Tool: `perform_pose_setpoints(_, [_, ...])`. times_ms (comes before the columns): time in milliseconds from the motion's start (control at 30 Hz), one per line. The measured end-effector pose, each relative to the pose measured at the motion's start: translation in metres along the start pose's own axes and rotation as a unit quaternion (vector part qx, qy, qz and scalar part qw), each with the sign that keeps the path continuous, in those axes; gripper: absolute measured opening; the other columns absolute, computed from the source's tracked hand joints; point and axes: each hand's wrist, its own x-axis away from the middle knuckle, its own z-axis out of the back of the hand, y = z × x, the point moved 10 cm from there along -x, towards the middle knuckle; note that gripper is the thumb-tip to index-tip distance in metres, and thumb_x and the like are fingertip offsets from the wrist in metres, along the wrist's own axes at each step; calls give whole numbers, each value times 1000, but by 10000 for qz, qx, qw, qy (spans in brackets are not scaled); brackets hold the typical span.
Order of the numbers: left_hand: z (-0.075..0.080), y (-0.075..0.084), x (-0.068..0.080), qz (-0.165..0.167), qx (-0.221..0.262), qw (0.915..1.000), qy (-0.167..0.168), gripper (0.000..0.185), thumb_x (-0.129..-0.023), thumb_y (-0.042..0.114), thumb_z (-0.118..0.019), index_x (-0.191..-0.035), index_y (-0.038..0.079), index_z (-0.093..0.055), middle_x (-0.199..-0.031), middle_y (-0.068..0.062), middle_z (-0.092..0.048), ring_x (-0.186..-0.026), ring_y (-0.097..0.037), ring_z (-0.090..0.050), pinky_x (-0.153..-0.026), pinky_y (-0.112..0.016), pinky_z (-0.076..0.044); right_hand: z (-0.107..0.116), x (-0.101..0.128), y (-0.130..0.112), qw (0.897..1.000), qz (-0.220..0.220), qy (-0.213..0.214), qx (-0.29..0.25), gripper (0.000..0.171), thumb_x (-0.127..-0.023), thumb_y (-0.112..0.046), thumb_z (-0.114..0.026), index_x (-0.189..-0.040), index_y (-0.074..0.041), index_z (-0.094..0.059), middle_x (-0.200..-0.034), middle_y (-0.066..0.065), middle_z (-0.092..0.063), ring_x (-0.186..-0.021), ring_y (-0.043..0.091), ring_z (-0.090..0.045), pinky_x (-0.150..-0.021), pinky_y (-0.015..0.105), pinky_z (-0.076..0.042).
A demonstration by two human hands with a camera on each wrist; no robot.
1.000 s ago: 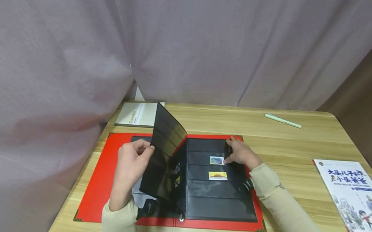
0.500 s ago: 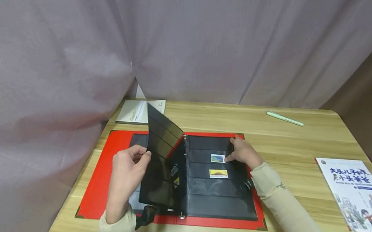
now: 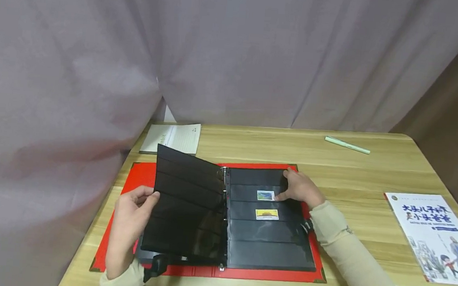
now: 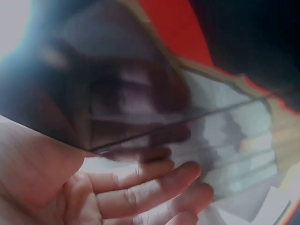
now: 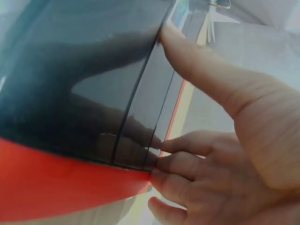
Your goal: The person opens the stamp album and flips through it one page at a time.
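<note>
- One red stamp album (image 3: 129, 184), lying open near the front edge of the tabletop (image 3: 372, 172).
- Two stamps (image 3: 265, 195) on the album's right-hand black page, one above the other.
- One black page (image 3: 185, 211) lifted on the album's left side.
- Two hands: one left hand (image 3: 128, 218) and one right hand (image 3: 300, 189).
- One white booklet (image 3: 173, 137) at the back left corner.
- One green pen (image 3: 347, 145) near the back edge.
- One illustrated book (image 3: 433, 235) at the right edge.
</note>
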Motion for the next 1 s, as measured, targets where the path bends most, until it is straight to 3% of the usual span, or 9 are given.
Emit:
perform_pose_setpoints(333, [7, -50, -6, -12, 155, 9991, -400, 16, -98, 9, -63, -101, -5, -71, -88, -10, -70, -73, -14, -60, -67, -25, -49, -5, 4, -1, 9999, 3, 38, -101, 100, -66, -24, -97, -142, 16, -43, -135, 30, -55, -117, 43, -55, -102, 56, -45])
perform_pose_setpoints(467, [1, -71, -5, 344, 310, 9962, -739, 20, -100, 9, -61, -110, -7, -68, -86, -11, -69, -70, -15, -61, -64, -26, -51, -4, 7, -2, 9998, 66, 174, -106, 98, -67, -23, -96, -141, 15, -45, -134, 30, -56, -115, 42, -56, -102, 56, -45])
perform_pose_setpoints(600, [-5, -88, -4, 673, 289, 9915, -1073, 28, -102, 11, -60, -119, -10, -63, -92, -15, -70, -70, -18, -63, -62, -28, -53, -1, 10, -5, 9990, 277, 339, -83, 89, -66, -23, -97, -134, 12, -52, -115, 25, -64, -100, 38, -60, -94, 54, -50])
perform_pose_setpoints(800, [-15, -93, -1, 226, -434, 9904, -1294, 43, -102, 16, -62, -129, -16, -56, -114, -28, -68, -93, -29, -68, -73, -32, -56, 1, 12, -5, 9986, 172, 447, -202, 71, -68, -16, -96, -123, 8, -60, -89, 12, -63, -83, 31, -57, -79, 48, -53])
perform_pose_setpoints(1000, [-21, -100, 2, 223, -1151, 9854, -1237, 55, -100, 17, -63, -135, -22, -47, -122, -37, -60, -106, -43, -61, -89, -54, -52, 6, 13, -12, 9964, 216, 786, -239, 51, -67, -10, -94, -107, 6, -66, -81, 10, -63, -77, 29, -56, -72, 45, -52])
